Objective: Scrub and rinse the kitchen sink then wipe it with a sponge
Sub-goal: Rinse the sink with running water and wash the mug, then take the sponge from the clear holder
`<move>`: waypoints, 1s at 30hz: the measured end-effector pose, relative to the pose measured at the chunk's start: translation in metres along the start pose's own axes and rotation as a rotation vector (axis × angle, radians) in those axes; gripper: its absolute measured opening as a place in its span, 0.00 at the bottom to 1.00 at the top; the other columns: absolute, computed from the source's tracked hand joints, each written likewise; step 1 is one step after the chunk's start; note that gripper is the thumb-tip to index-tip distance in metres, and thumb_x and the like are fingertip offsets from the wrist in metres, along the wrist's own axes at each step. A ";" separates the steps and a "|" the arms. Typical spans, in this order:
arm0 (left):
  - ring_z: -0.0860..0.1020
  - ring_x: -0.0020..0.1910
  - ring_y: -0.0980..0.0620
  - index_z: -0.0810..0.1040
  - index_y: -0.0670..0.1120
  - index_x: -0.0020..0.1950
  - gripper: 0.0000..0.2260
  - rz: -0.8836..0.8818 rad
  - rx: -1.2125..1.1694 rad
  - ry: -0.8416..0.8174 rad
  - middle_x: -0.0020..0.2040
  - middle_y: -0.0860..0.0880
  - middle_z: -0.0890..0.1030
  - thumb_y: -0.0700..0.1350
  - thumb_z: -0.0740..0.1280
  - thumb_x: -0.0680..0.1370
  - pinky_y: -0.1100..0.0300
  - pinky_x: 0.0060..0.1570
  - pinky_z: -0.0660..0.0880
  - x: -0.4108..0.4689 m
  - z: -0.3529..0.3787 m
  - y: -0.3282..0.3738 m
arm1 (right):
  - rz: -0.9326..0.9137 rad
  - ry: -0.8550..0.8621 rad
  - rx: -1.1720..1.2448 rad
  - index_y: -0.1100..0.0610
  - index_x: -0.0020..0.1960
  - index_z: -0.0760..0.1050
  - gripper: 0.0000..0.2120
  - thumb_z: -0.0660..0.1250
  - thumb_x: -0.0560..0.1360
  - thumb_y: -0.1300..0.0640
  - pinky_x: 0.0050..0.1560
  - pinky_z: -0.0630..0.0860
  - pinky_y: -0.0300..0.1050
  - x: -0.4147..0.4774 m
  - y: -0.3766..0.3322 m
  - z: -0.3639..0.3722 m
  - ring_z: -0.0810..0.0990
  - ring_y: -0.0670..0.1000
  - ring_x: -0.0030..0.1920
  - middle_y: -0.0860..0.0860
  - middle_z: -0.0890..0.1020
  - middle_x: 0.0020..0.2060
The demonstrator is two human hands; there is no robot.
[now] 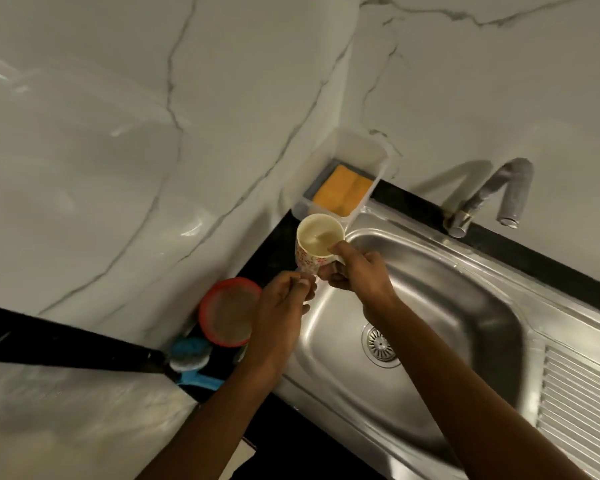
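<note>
Step in hand, as we judge it: clearing up before any scrubbing. The sink looks dry, with no foam.

Right hand: fingers closed round the handle side of a cup, thumb at the rim. The cup is tilted, its mouth facing up and towards us, with pale liquid inside.

Left hand: fingers curled at the cup's foot. We cannot tell whether they pinch the cup or something small.

Sink: directly under and to the right of the right fingers, drain below the wrist. Its long axis runs from the fingers' corner away to the right, towards the ribbed drainer. Tap well right of the fingers, spout down over the far rim, no water seen.

Sponge: just beyond the cup, flat in a holder, long axis pointing from the fingers to the wall corner. Untouched.

Brush and strainer lie on the surface left of the left fingers.

Next, we think: tip the cup out or park it on the surface, free one hand, then take the brush.
</note>
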State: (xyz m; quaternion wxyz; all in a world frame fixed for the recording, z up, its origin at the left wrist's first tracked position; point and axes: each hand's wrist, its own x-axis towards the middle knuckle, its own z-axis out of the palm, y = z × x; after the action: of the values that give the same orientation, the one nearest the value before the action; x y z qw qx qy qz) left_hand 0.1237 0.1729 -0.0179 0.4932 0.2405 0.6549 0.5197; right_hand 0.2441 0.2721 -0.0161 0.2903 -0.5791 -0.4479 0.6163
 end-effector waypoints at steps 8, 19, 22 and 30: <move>0.85 0.51 0.52 0.84 0.52 0.49 0.09 0.020 0.067 0.070 0.46 0.53 0.87 0.43 0.65 0.83 0.51 0.56 0.82 0.007 -0.025 0.006 | 0.068 -0.057 -0.100 0.62 0.50 0.83 0.16 0.68 0.79 0.49 0.55 0.83 0.59 0.039 0.003 0.044 0.87 0.62 0.49 0.60 0.88 0.42; 0.85 0.53 0.53 0.83 0.53 0.51 0.08 0.009 0.073 0.061 0.48 0.54 0.87 0.45 0.65 0.84 0.47 0.60 0.81 0.013 -0.022 0.017 | -0.102 -0.097 -0.487 0.56 0.45 0.83 0.21 0.66 0.80 0.38 0.48 0.85 0.62 0.050 0.003 0.047 0.87 0.56 0.42 0.55 0.87 0.40; 0.84 0.53 0.46 0.83 0.54 0.48 0.10 0.022 0.088 0.025 0.46 0.51 0.86 0.43 0.65 0.84 0.43 0.60 0.80 0.014 -0.017 0.022 | -0.323 0.020 -0.772 0.52 0.41 0.77 0.22 0.69 0.76 0.33 0.40 0.81 0.52 0.043 -0.006 0.034 0.82 0.48 0.39 0.48 0.82 0.39; 0.84 0.58 0.48 0.84 0.49 0.47 0.09 0.028 0.017 -0.072 0.51 0.47 0.87 0.41 0.66 0.83 0.44 0.67 0.77 0.026 -0.007 0.030 | -0.780 0.131 -0.810 0.56 0.41 0.75 0.13 0.66 0.81 0.49 0.31 0.71 0.42 0.059 -0.079 0.005 0.75 0.47 0.30 0.48 0.76 0.30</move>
State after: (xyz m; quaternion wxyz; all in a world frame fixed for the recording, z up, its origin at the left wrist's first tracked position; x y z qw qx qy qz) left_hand 0.1008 0.2018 -0.0014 0.5070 0.2724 0.6377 0.5118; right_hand 0.2173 0.3564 0.0273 0.2785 -0.4729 -0.8104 0.2051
